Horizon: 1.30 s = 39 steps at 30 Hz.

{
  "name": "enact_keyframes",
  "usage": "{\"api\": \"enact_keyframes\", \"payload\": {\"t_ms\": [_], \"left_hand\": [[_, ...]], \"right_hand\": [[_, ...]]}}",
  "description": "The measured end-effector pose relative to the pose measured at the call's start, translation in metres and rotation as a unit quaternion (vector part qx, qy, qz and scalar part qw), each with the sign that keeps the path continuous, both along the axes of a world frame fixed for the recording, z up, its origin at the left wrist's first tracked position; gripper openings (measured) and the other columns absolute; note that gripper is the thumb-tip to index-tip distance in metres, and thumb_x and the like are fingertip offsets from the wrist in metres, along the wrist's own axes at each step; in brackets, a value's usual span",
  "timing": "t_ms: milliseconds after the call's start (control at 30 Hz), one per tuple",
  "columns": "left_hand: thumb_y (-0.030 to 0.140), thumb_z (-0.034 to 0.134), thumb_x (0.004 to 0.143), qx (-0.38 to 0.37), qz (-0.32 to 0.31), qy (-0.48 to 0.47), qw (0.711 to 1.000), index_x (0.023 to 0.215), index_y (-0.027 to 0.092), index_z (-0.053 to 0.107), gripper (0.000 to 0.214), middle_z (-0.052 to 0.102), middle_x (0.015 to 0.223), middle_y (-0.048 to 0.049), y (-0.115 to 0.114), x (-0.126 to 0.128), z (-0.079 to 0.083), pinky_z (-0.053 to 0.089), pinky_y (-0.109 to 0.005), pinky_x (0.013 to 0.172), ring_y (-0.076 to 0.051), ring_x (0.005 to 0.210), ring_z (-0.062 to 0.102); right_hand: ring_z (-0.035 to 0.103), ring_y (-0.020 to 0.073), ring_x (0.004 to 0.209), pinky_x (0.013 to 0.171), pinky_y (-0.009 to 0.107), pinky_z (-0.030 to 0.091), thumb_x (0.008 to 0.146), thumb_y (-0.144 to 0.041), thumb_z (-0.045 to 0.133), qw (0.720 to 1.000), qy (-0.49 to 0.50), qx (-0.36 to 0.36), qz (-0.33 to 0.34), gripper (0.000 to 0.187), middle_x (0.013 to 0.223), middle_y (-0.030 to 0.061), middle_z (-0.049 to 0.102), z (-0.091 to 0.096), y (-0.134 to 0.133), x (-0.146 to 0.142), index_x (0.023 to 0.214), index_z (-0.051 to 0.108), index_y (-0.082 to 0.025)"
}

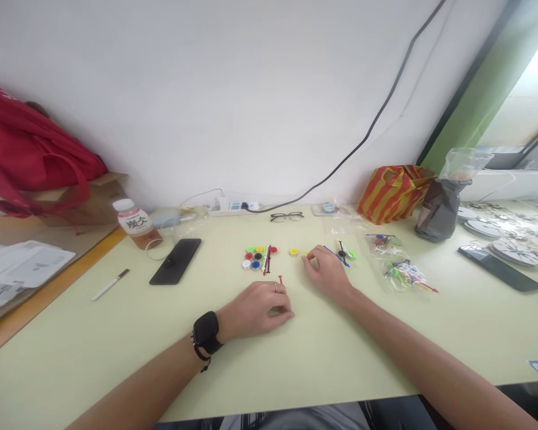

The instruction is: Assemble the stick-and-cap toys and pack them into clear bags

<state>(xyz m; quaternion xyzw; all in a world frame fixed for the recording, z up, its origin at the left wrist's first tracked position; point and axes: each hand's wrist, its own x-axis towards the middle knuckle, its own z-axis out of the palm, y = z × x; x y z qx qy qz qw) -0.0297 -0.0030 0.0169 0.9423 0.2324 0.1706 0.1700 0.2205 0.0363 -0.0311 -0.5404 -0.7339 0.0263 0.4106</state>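
My left hand (260, 307), with a ring and a black watch at the wrist, rests on the table with its fingers curled. A small red plastic stick (280, 279) shows just behind its knuckles; whether the fingers hold it is hidden. My right hand (328, 272) lies farther back, thumb and fingers pinched at the end of a thin yellow stick (302, 252). Beside that stick sits a round yellow piece (293, 252). Left of it, several coloured round pieces (249, 257) lie grouped beside thin sticks (268, 260). Blue, black and green pieces (342, 254) lie behind my right hand.
Clear bags of coloured parts (406, 272) lie to the right, near a dark phone (497, 269) and white discs (515, 252). Glasses (287, 217), a power strip (233, 206) and a striped bag (390, 194) are at the back. Leftward are another phone (176, 261), a pen (110, 285) and a bottle (137, 224).
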Motion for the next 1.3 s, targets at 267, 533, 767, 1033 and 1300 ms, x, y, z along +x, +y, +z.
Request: {"api": "enact_keyframes", "payload": {"t_ms": [267, 533, 767, 1033, 1300], "left_hand": [[0.017, 0.052, 0.100, -0.001, 0.069, -0.011, 0.998, 0.098, 0.023, 0.069, 0.018, 0.072, 0.095, -0.0041, 0.004, -0.002, 0.001, 0.050, -0.031, 0.080, -0.020, 0.088, 0.067], [0.019, 0.044, 0.105, -0.044, 0.143, -0.007, 0.989, 0.111, 0.022, 0.064, 0.022, 0.071, 0.111, -0.0065, 0.003, -0.003, 0.005, 0.052, -0.036, 0.087, -0.024, 0.101, 0.065], [0.017, 0.034, 0.109, -0.055, 0.123, -0.014, 0.991, 0.120, 0.021, 0.061, 0.029, 0.064, 0.112, -0.0087, 0.002, -0.003, -0.006, 0.051, -0.040, 0.096, -0.024, 0.105, 0.061], [0.020, 0.035, 0.109, 0.004, 0.205, -0.105, 0.973, 0.106, 0.019, 0.060, 0.025, 0.060, 0.111, -0.0104, 0.012, -0.003, -0.010, 0.051, -0.041, 0.097, -0.024, 0.104, 0.060], [0.024, 0.039, 0.107, 0.045, 0.289, -0.071, 0.954, 0.113, 0.020, 0.066, 0.027, 0.074, 0.098, -0.0083, 0.030, -0.016, -0.005, 0.052, -0.036, 0.078, -0.023, 0.084, 0.068]], "right_hand": [[0.068, 0.0253, 0.105, 0.093, 0.041, 0.056, 0.097, -0.018, 0.053, 0.988, 0.031, -0.015, 0.147, 0.027, 0.121, 0.0126, 0.070, 0.003, -0.004, -0.002, 0.119, 0.068, -0.021], [0.068, 0.0240, 0.100, 0.085, 0.038, 0.058, 0.095, -0.016, 0.054, 0.984, 0.065, -0.062, 0.152, 0.027, 0.120, 0.0129, 0.068, -0.002, 0.000, 0.001, 0.118, 0.069, -0.020], [0.067, 0.0241, 0.107, 0.096, 0.041, 0.054, 0.092, -0.006, 0.046, 0.982, 0.051, -0.050, 0.173, 0.039, 0.123, 0.0120, 0.068, -0.001, 0.001, 0.001, 0.123, 0.064, -0.020], [0.066, 0.0203, 0.082, 0.080, 0.036, 0.054, 0.086, -0.001, 0.040, 0.986, 0.076, -0.043, 0.140, 0.044, 0.109, 0.0083, 0.071, -0.005, 0.007, 0.006, 0.115, 0.067, -0.021], [0.066, 0.0200, 0.081, 0.079, 0.035, 0.053, 0.088, -0.004, 0.042, 0.984, 0.078, -0.055, 0.154, 0.041, 0.109, 0.0081, 0.071, -0.003, 0.005, 0.006, 0.112, 0.069, -0.022]]}}
